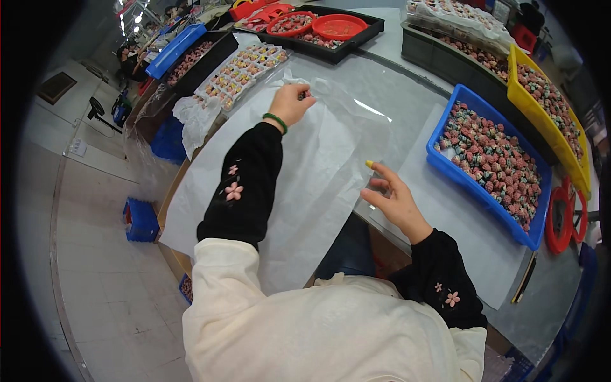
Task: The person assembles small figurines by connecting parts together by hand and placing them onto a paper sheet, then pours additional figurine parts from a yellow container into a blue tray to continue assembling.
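My left hand (293,104), with a green bangle at the wrist, is closed over the far part of a crumpled white sheet (286,191). A little of a small pinkish piece shows between its fingertips; the rest is hidden. To the right, my right hand (398,200) is held apart from it with fingers spread and a yellow cover on one fingertip. Nothing is in that hand. A white tray (238,75) with rows of small pink and yellow pieces lies beyond my left hand. Right of my right hand stands a blue bin (485,202) of loose pink, bumpy, berry-like pieces (493,159).
A yellow bin (582,167) and a dark crate (455,57) of similar pieces stand at the right. Two red round trays (340,27) rest on a black tray (375,30) at the back. Red-handled scissors (560,223) lie beyond the blue bin.
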`<action>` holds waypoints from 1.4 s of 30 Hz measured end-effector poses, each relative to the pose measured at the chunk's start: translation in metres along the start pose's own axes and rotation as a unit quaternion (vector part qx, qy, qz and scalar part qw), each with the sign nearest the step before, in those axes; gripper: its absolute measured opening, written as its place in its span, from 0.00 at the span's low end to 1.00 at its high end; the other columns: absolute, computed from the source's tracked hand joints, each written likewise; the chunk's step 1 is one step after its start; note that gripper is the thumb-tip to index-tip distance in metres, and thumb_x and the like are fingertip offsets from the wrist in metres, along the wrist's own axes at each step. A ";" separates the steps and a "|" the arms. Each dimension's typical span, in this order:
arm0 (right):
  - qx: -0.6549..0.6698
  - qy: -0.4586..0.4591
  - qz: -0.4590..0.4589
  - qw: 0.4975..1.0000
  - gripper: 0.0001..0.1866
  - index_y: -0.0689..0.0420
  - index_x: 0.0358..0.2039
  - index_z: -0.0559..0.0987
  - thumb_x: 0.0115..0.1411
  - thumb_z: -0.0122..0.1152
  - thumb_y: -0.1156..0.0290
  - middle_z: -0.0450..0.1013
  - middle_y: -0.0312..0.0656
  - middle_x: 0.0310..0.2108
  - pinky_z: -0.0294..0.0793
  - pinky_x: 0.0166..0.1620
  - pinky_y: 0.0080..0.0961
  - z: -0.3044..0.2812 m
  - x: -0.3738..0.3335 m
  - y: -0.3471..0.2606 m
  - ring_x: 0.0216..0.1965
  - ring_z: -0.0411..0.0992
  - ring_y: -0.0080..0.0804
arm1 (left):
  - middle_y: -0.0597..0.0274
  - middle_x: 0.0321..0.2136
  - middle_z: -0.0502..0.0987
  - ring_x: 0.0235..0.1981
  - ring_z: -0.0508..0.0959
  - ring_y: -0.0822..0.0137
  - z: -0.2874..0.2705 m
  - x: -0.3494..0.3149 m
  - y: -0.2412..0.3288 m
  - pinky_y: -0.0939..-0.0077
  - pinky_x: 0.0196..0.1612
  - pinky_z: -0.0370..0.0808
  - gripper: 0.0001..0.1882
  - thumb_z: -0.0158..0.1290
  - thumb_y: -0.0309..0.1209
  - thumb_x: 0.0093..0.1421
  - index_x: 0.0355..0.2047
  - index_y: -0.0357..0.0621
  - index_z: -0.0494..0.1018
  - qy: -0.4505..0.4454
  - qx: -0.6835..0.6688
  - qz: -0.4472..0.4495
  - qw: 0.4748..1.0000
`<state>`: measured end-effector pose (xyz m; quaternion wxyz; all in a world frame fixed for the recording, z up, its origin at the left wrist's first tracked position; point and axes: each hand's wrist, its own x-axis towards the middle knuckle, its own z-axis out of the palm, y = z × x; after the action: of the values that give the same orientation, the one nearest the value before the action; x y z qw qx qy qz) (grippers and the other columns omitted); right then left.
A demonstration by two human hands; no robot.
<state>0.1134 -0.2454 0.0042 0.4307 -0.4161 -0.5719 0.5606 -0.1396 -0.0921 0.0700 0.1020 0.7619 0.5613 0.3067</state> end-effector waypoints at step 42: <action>-0.411 0.301 -0.101 0.854 0.14 0.60 0.38 0.75 0.48 0.57 0.76 0.73 0.42 0.31 0.69 0.36 0.23 -0.178 -0.032 -0.063 0.33 0.71 0.30 | 0.52 0.37 0.75 0.43 0.72 0.58 0.030 0.000 0.106 0.73 0.42 0.68 0.13 0.49 0.28 0.54 0.41 0.41 0.72 -0.005 -0.110 0.175 0.978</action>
<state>0.2936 -0.2274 0.0665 0.4256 -0.6439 -0.6314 0.0752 -0.0380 -0.1236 0.0995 0.1329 0.8340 0.3811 0.3763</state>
